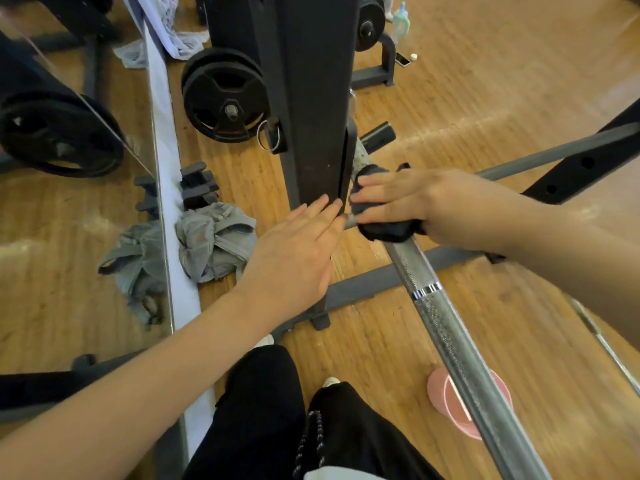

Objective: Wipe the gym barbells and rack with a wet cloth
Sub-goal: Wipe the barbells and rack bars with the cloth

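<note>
Black trousers (263,410) fill the foreground. Left hand (294,251) rests flat, fingers straight, against the black steel rack upright (311,98); right hand (398,199) presses a dark wet cloth (388,230) around the knurled silver barbell (450,334) beside that upright.

Bare forearms, black trousers (263,410), white shoes (330,381)

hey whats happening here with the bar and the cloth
A person is wiping a barbell that lies across a black rack upright. The right hand holds a dark cloth wrapped over the bar, close to the upright. The left hand is flat, fingers straight, with its fingertips at the upright's edge. A pink bucket stands on the wooden floor under the bar, and a crumpled grey rag lies by the mirror.
</note>
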Demonstrator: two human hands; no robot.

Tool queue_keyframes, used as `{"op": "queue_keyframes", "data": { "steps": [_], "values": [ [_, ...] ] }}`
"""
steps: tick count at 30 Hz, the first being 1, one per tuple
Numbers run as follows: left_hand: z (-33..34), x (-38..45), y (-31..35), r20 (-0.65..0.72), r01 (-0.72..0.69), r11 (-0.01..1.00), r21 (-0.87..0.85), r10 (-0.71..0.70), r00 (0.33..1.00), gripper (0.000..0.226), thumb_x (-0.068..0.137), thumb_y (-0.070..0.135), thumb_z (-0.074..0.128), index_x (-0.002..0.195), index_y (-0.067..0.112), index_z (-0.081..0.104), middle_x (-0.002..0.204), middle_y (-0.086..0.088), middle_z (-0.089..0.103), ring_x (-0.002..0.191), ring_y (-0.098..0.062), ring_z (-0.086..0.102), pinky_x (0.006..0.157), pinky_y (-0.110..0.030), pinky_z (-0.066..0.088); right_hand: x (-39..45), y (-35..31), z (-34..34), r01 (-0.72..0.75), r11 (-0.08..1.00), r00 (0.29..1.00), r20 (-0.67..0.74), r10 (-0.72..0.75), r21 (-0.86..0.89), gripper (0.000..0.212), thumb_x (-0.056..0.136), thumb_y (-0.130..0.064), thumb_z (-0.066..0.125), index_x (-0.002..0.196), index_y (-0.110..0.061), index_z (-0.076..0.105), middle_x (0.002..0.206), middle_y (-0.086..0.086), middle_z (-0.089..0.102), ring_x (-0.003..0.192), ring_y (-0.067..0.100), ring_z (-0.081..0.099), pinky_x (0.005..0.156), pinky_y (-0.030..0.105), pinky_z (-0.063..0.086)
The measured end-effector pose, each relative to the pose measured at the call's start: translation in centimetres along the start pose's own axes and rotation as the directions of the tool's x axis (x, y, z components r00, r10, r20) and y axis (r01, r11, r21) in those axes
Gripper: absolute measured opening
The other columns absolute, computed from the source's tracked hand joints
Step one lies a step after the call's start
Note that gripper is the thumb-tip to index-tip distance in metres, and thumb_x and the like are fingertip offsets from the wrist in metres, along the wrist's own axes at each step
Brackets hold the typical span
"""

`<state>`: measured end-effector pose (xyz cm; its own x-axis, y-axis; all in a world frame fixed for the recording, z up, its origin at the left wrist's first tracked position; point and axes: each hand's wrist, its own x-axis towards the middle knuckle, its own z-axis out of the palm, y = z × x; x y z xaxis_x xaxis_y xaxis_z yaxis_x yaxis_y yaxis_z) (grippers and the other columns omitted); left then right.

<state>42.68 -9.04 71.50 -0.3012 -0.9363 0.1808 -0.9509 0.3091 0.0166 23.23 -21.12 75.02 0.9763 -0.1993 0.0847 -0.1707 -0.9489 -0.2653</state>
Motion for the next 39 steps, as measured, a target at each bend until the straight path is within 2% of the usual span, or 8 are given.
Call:
{"op": "queue_keyframes", "data": {
  "steps": [4, 7, 9, 14, 18, 25, 31, 39],
  "values": [
    [-0.5, 0.2, 0.2, -0.015, -0.002, 1.000, -0.022, 0.001, 1.000, 0.057, 0.079, 0.016, 0.029, 0.125, -0.003, 0.056, 0.129, -0.017, 0.057, 0.124, -0.029, 0.052, 0.103, -0.040, 0.038, 0.8, -0.8, 0.2, -0.133, 0.987, 0.988, -0.061, 0.139, 0.090, 0.074, 0.055, 0.028, 0.039, 0.114, -0.006, 0.068, 0.129, 0.013, 0.058, 0.129, 0.023, 0.037, 0.097, 0.055, 0.044],
    [-1.0, 0.2, -0.1, -0.042, 0.008, 0.999, -0.043, -0.010, 0.999, 0.055, 0.080, 0.015, 0.030, 0.125, -0.003, 0.057, 0.128, -0.017, 0.059, 0.122, -0.029, 0.054, 0.101, -0.041, 0.040, -1.5, -2.8, 0.5, -0.150, 0.969, 0.983, -0.077, 0.168, 0.194, 0.066, 0.056, 0.017, 0.035, 0.107, -0.004, 0.071, 0.122, 0.013, 0.062, 0.129, 0.016, 0.041, 0.108, 0.024, 0.033],
    [-1.2, 0.1, -0.3, -0.052, 0.015, 0.999, -0.030, -0.016, 0.999, 0.055, 0.079, 0.016, 0.031, 0.123, -0.003, 0.058, 0.126, -0.016, 0.060, 0.120, -0.028, 0.055, 0.100, -0.040, 0.040, -2.1, -3.1, -0.2, -0.150, 0.959, 0.975, -0.123, 0.183, 0.241, 0.064, 0.056, 0.022, 0.039, 0.106, -0.003, 0.070, 0.117, 0.014, 0.064, 0.123, 0.016, 0.047, 0.106, 0.023, 0.034],
    [-1.2, -0.1, 0.0, -0.049, -0.024, 1.000, 0.003, 0.024, 0.998, 0.056, 0.078, 0.018, 0.030, 0.122, -0.003, 0.059, 0.126, -0.015, 0.060, 0.120, -0.028, 0.056, 0.099, -0.040, 0.041, 1.8, 0.2, -0.7, -0.440, 0.785, 0.751, -0.301, 0.588, 0.435, 0.076, 0.067, 0.029, 0.036, 0.124, -0.017, 0.059, 0.130, -0.007, 0.052, 0.130, 0.014, 0.045, 0.111, 0.027, 0.031],
    [-1.4, 0.1, 0.4, -0.055, -0.058, 0.998, 0.005, 0.058, 0.997, 0.056, 0.078, 0.015, 0.031, 0.125, -0.004, 0.056, 0.129, -0.017, 0.058, 0.121, -0.029, 0.054, 0.102, -0.038, 0.034, 4.9, 0.9, -0.3, -0.516, 0.793, 0.791, -0.175, 0.586, 0.323, 0.070, 0.075, 0.020, 0.040, 0.134, -0.016, 0.054, 0.139, -0.006, 0.048, 0.133, 0.013, 0.040, 0.102, 0.007, 0.025],
    [-1.9, 0.5, 0.0, -0.067, -0.058, 0.998, -0.016, 0.057, 0.996, 0.055, 0.078, 0.015, 0.031, 0.122, -0.005, 0.058, 0.126, -0.019, 0.059, 0.120, -0.032, 0.055, 0.101, -0.042, 0.034, -0.7, -4.6, 0.3, -0.470, 0.828, 0.848, -0.106, 0.520, 0.306, 0.074, 0.068, 0.024, 0.039, 0.129, -0.015, 0.057, 0.140, -0.009, 0.042, 0.130, 0.004, 0.033, 0.110, 0.024, 0.028],
    [-2.1, 0.9, -0.1, -0.060, -0.062, 0.998, -0.029, 0.060, 0.996, 0.055, 0.079, 0.014, 0.031, 0.124, -0.004, 0.057, 0.128, -0.017, 0.058, 0.122, -0.031, 0.053, 0.103, -0.041, 0.033, 4.2, -0.9, -0.7, -0.541, 0.717, 0.694, -0.248, 0.676, 0.439, 0.074, 0.073, 0.019, 0.037, 0.137, -0.017, 0.049, 0.143, -0.001, 0.046, 0.135, 0.010, 0.035, 0.100, 0.003, 0.021],
    [-1.9, 0.8, 0.3, -0.046, -0.063, 0.997, -0.038, 0.062, 0.997, 0.054, 0.079, 0.015, 0.032, 0.122, -0.004, 0.059, 0.125, -0.018, 0.060, 0.121, -0.032, 0.054, 0.101, -0.046, 0.038, 2.6, -2.7, 1.0, -0.487, 0.679, 0.774, -0.088, 0.626, 0.549, 0.056, 0.084, -0.029, 0.041, 0.139, -0.020, 0.047, 0.153, -0.008, 0.028, 0.138, 0.004, 0.025, 0.111, 0.019, 0.020]
  ]
}}
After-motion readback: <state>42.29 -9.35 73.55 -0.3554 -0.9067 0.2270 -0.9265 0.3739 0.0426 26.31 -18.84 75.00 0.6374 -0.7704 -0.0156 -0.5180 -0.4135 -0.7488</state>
